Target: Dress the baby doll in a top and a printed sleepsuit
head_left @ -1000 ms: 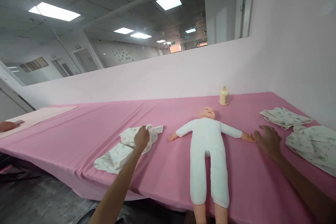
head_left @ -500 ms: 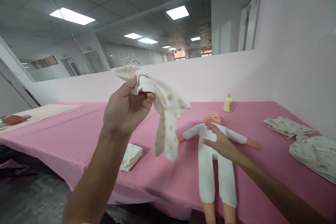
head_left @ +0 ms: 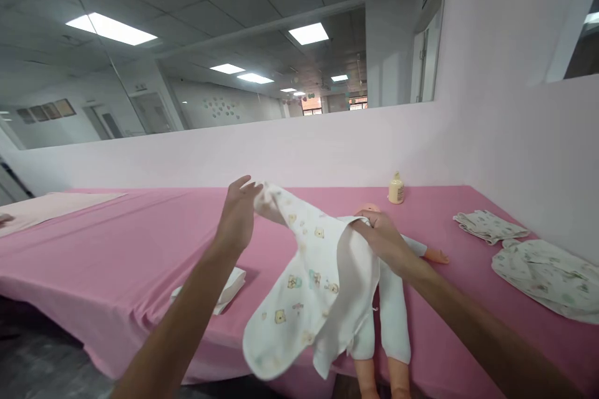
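Note:
A white baby shirt (head_left: 309,268) with small bear prints hangs spread in the air between my hands. My left hand (head_left: 238,215) is closed at the end of one sleeve, which stretches out to the left. My right hand (head_left: 381,240) grips the shirt's edge near the collar. Behind and below the shirt lies a baby doll (head_left: 395,315) in a white suit, on its back. The shirt and my right hand hide most of its head and body; its lower legs and one arm show.
A pink sheet (head_left: 154,230) covers the long table along the wall. At the back stands a cream pump bottle (head_left: 396,189). Folded printed clothes (head_left: 547,277) lie on the right, and a folded white cloth (head_left: 230,292) is near the front edge. A mirror runs above the wall.
The shirt was bunched in my left hand and now hangs unfolded. My right hand, empty before, has taken hold of its edge. The view has shifted slightly right.

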`<action>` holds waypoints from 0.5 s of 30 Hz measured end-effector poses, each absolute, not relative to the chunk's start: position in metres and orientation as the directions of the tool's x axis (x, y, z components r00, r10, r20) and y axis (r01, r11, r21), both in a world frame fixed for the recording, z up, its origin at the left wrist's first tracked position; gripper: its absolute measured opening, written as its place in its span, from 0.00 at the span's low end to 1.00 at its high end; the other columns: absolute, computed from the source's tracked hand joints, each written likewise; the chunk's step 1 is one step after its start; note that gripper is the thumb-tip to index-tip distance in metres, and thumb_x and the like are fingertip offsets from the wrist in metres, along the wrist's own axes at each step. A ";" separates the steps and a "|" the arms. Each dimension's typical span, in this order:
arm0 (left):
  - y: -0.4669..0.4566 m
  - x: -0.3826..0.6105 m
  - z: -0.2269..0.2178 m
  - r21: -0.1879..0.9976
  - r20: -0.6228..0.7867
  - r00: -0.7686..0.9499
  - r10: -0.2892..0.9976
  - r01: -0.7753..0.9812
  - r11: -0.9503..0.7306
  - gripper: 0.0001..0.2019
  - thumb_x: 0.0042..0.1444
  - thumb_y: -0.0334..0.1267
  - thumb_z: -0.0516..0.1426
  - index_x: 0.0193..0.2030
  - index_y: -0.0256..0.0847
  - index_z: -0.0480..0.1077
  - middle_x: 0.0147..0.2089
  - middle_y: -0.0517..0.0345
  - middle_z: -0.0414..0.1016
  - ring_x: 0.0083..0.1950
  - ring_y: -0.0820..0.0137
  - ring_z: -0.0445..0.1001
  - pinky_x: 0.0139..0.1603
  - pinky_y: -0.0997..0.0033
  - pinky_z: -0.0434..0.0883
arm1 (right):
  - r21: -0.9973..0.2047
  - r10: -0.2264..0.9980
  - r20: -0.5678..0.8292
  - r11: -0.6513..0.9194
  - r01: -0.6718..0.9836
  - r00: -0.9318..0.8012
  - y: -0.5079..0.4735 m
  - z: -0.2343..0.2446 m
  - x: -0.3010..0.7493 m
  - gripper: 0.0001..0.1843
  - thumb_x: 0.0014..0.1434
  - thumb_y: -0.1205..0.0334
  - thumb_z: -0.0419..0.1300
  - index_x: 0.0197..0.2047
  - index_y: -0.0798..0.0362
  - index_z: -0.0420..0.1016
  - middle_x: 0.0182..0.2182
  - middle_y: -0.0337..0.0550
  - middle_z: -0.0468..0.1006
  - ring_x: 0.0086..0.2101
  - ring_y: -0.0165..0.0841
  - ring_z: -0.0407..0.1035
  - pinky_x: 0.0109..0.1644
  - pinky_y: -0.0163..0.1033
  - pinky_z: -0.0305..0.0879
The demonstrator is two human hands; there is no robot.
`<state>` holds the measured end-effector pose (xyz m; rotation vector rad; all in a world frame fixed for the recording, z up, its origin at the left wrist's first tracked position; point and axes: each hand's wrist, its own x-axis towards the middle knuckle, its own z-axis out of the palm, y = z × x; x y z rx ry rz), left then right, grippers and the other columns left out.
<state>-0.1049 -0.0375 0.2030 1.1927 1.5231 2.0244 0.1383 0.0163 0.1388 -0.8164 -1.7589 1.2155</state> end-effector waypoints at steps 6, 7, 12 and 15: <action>-0.079 -0.033 0.166 0.670 0.392 0.056 0.918 0.666 -0.326 0.29 0.54 0.48 0.60 0.63 0.50 0.63 0.67 0.53 0.61 0.66 0.55 0.62 0.62 0.56 0.66 | -0.874 0.804 0.372 0.472 0.117 -0.464 0.001 0.164 0.127 0.08 0.54 0.62 0.52 0.26 0.52 0.69 0.25 0.35 0.68 0.28 0.29 0.61 0.32 0.34 0.57; -0.081 -0.024 0.161 0.676 0.397 0.063 0.916 0.655 -0.338 0.27 0.57 0.47 0.58 0.63 0.49 0.61 0.65 0.52 0.63 0.64 0.57 0.64 0.60 0.56 0.67 | -0.861 0.798 0.385 0.492 0.132 -0.463 -0.003 0.166 0.126 0.09 0.54 0.63 0.51 0.26 0.52 0.69 0.25 0.35 0.68 0.28 0.29 0.61 0.32 0.34 0.57; -0.071 -0.016 0.134 0.626 0.444 0.042 0.895 0.701 -0.343 0.17 0.64 0.39 0.46 0.58 0.43 0.64 0.50 0.51 0.74 0.47 0.66 0.74 0.47 0.64 0.71 | -0.866 0.819 0.319 0.457 0.206 -0.477 -0.017 0.167 0.137 0.09 0.54 0.64 0.52 0.30 0.51 0.74 0.25 0.34 0.70 0.25 0.28 0.60 0.29 0.34 0.54; -0.069 -0.028 0.139 0.520 0.534 0.037 0.845 0.773 -0.363 0.13 0.61 0.34 0.45 0.44 0.41 0.70 0.37 0.56 0.76 0.36 0.69 0.72 0.38 0.69 0.68 | -0.857 0.814 0.293 0.456 0.240 -0.501 -0.020 0.166 0.150 0.08 0.57 0.60 0.54 0.33 0.51 0.74 0.23 0.33 0.68 0.24 0.27 0.58 0.27 0.34 0.52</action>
